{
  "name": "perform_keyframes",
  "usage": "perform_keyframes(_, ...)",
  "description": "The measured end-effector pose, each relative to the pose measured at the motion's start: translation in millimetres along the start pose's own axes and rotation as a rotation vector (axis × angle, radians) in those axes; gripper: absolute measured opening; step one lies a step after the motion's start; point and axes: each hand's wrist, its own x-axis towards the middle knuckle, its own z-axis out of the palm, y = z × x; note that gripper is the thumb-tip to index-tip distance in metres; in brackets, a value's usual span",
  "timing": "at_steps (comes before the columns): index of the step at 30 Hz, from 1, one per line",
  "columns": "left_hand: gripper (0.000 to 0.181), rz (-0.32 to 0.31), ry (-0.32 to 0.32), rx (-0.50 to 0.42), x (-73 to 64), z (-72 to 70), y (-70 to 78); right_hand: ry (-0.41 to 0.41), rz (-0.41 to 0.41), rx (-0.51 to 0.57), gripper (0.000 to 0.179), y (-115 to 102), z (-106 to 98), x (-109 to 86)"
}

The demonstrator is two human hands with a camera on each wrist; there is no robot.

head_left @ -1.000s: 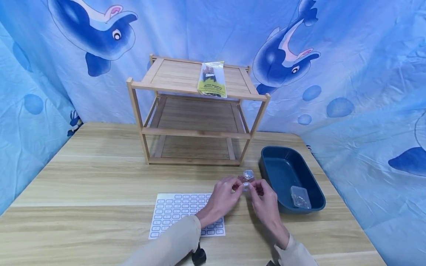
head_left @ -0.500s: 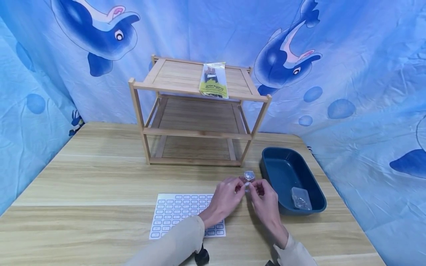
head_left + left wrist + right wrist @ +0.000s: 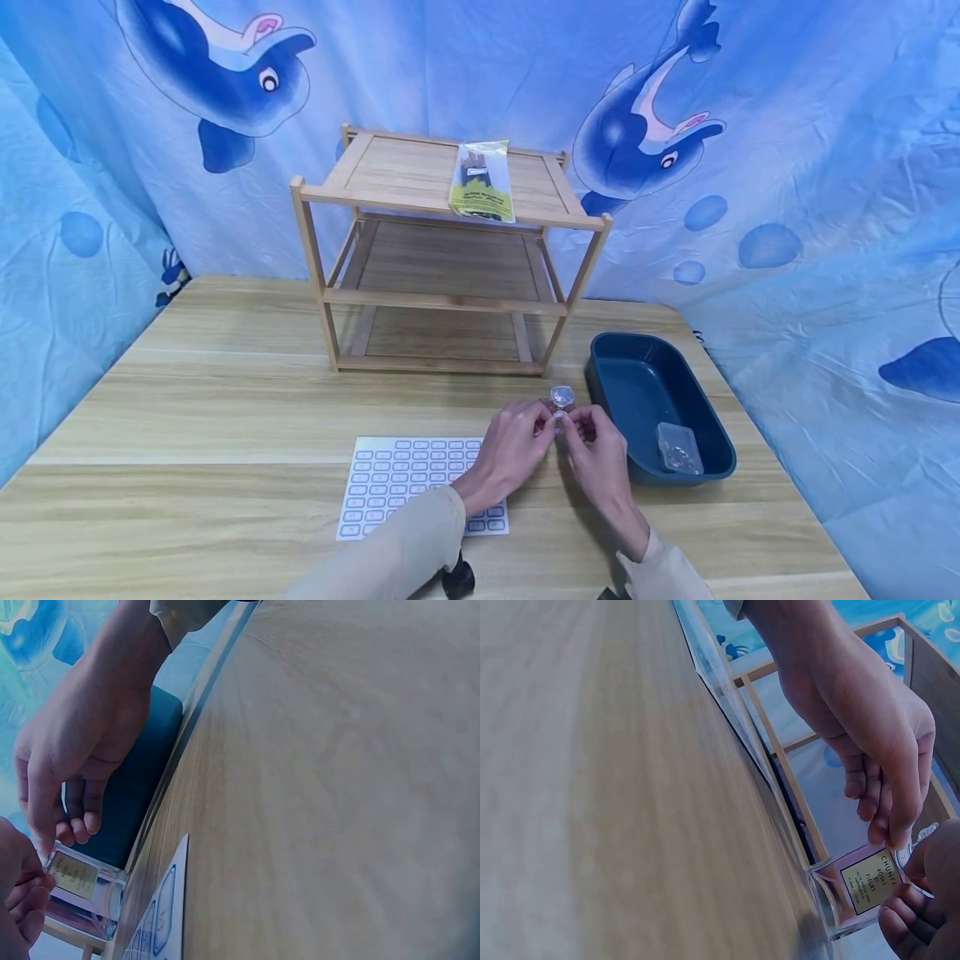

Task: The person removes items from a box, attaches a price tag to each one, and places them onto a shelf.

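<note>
A pink perfume bottle with a gold printed label stands on the table, its clear faceted cap uppermost in the head view. At the bottle's upper front a small white sticker sits between both hands' fingertips. My left hand pinches the sticker's left edge with thumb and index finger. The right hand pinches its right edge, the other fingers curled. Whether the sticker is stuck to the glass, I cannot tell. Left of the bottle, partly under the left forearm, lies a white sheet of numbered stickers.
A dark teal bin stands right of the hands, with a clear plastic box inside. Behind, a three-tier wooden rack carries a packet of artist brushes on top. Dolphin-print curtains enclose the table.
Both hands stay at the bottle. The sticker tilts back toward it and looks flatter between the fingertips. The head view has shifted slightly.
</note>
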Motion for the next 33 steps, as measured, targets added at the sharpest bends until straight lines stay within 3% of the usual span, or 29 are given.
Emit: perform_keyframes(33, 0.005, 0.012, 0.018, 0.030, 0.8, 1.5, -3.2, 0.002, 0.012, 0.011, 0.005, 0.7, 1.9, -0.2)
